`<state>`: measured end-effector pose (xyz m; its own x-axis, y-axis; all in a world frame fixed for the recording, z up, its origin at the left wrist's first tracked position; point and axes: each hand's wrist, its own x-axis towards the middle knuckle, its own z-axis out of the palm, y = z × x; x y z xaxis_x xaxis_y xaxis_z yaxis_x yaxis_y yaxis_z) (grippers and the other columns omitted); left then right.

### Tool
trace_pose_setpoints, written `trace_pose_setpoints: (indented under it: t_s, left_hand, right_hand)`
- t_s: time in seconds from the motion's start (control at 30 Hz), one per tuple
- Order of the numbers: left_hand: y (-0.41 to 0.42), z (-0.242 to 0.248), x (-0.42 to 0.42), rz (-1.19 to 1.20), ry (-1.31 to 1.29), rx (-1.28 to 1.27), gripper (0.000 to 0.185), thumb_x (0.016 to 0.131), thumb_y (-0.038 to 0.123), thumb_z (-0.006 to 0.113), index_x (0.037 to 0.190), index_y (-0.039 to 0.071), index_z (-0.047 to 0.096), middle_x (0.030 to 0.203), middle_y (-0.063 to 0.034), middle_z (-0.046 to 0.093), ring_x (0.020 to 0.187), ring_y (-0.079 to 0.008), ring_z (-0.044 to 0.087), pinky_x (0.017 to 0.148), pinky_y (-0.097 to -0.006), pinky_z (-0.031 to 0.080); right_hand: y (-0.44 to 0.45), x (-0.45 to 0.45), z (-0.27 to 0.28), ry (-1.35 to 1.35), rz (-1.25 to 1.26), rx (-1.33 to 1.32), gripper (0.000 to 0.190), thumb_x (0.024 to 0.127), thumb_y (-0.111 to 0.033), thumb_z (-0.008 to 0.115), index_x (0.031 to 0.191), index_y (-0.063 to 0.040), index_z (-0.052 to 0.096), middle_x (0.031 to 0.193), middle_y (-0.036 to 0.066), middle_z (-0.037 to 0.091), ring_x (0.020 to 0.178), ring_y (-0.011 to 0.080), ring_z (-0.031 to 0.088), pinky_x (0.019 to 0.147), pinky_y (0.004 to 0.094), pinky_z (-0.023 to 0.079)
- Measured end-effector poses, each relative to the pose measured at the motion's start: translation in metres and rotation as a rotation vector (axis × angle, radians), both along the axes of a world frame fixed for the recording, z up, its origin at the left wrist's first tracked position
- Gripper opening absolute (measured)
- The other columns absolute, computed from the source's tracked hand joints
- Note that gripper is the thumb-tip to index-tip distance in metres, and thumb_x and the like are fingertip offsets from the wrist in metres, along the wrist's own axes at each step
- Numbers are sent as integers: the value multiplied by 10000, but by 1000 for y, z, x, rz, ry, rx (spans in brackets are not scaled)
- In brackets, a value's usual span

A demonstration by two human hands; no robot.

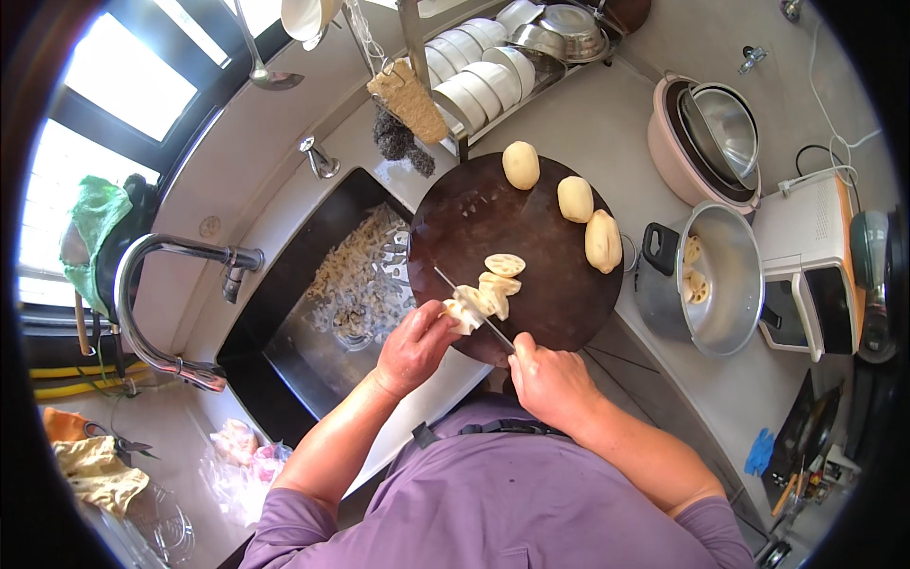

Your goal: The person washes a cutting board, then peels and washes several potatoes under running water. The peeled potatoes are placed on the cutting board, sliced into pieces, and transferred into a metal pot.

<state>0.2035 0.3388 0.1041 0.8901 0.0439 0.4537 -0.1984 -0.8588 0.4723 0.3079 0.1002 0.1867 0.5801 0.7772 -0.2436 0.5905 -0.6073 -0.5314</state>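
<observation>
My right hand (551, 377) grips the handle of a kitchen knife (490, 323), its thin blade angled up and left over a round dark chopping board (561, 306). With its fingertips, my left hand (419, 348) holds a piece of peeled lotus root (462, 320) on the left side of the blade. Several cut lotus root slices (501, 284) lean in a row just beyond the knife, the farthest showing its holes. Along the board's far right edge sit three whole peeled lotus root segments (575, 199).
To the left is a sink (291, 355) with peelings (362, 277) in it, under a curved faucet (142, 263). A metal pot (725, 306) holding lotus root pieces (695, 281) stands right of the board. Behind are a rack of white bowls (483, 85) and nested basins (668, 142).
</observation>
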Motion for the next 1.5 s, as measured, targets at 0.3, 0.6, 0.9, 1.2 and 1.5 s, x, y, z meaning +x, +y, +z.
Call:
trace_pose_setpoints:
  t_s: [0.3,0.6,0.9,1.2,1.5]
  left_hand:
    - [0,4,15,-35,-14,-14,319,797,58,873,1085,30,739,1174,-98,665,878,-258,692,748,-367,590]
    - [0,-2,11,3,-7,-24,309,814,65,876,1090,6,749,1170,-105,676,879,-271,690,760,-379,590]
    - [-6,-4,2,108,28,-108,298,829,82,896,1071,33,729,1189,-113,679,1030,-320,714,843,-392,601]
    - [-15,-6,18,67,55,-119,982,747,256,1010,1563,47,504,1627,-270,447,1455,-451,506,1196,-528,465]
    - [-32,4,108,-210,168,47,699,774,471,924,1374,182,709,1624,-132,558,1472,-441,528,1226,-564,430]
  right_hand:
    - [-12,-1,25,46,55,-147,166,1047,-134,615,1001,-14,510,684,202,688,619,425,707,571,532,568]
    - [4,-2,35,54,133,-249,91,964,-36,568,1020,24,529,734,232,734,696,433,763,657,535,625]
    - [7,3,-33,46,-14,-54,227,1034,-200,624,1075,3,532,716,219,721,674,444,733,638,589,585]
    - [-75,6,-48,817,-786,438,152,1088,-112,639,1136,21,583,690,19,563,471,143,578,443,333,530]
    - [-42,5,-70,1106,-653,440,192,1092,-123,645,1160,32,554,725,104,673,542,230,704,493,362,585]
